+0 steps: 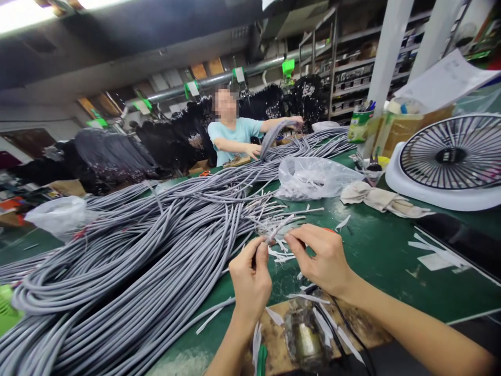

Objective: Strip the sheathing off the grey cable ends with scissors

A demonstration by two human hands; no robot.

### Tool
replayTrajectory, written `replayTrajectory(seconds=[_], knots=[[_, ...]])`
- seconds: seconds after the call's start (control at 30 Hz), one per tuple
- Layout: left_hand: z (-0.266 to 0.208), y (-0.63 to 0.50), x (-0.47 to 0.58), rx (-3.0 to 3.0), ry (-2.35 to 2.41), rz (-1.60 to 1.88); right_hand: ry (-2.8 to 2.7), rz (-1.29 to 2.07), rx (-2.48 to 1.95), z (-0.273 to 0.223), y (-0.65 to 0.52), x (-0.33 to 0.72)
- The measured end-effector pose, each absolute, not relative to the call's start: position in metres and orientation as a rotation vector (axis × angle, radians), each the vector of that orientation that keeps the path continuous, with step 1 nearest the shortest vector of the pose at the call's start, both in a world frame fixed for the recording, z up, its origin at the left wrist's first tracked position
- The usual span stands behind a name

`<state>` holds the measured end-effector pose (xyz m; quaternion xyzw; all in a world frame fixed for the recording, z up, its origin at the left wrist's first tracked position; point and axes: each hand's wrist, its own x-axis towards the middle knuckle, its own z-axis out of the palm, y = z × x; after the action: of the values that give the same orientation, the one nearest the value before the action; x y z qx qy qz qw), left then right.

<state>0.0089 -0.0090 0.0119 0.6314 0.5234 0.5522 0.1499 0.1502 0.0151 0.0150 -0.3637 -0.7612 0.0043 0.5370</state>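
My left hand (251,274) is closed, thumb against bent forefinger, pinching the end of a grey cable (275,233). Just to its right, my right hand (323,256) is also closed in a pinch. Fine strands seem to run between the two hands, but what the right fingertips hold is too small to make out. A large bundle of grey cables (188,224) lies left of my hands, with several stripped ends beyond my fingertips. White scraps (284,256) are scattered under and around both hands.
A stained wooden board (274,342) with a metal block (307,337) sits below my hands. Across the green table (376,256), a co-worker (235,133) handles cables. A plastic bag (313,177), a rolled cloth (385,201) and a fan (450,156) stand or lie to the right.
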Motion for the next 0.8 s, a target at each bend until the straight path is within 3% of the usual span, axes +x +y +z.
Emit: replayTrajectory(seconds=[0.5, 0.8], knots=[[0.0104, -0.0101, 0.0084, 1.980, 1.468, 1.552, -1.884, -0.041, -0.824, 0.0173, 0.0156, 0.1533], [0.0103, -0.0049, 0.0107, 1.563, 1.302, 1.498, -1.861, 0.063, -0.629, 0.0130, 0.0153, 0.1507]])
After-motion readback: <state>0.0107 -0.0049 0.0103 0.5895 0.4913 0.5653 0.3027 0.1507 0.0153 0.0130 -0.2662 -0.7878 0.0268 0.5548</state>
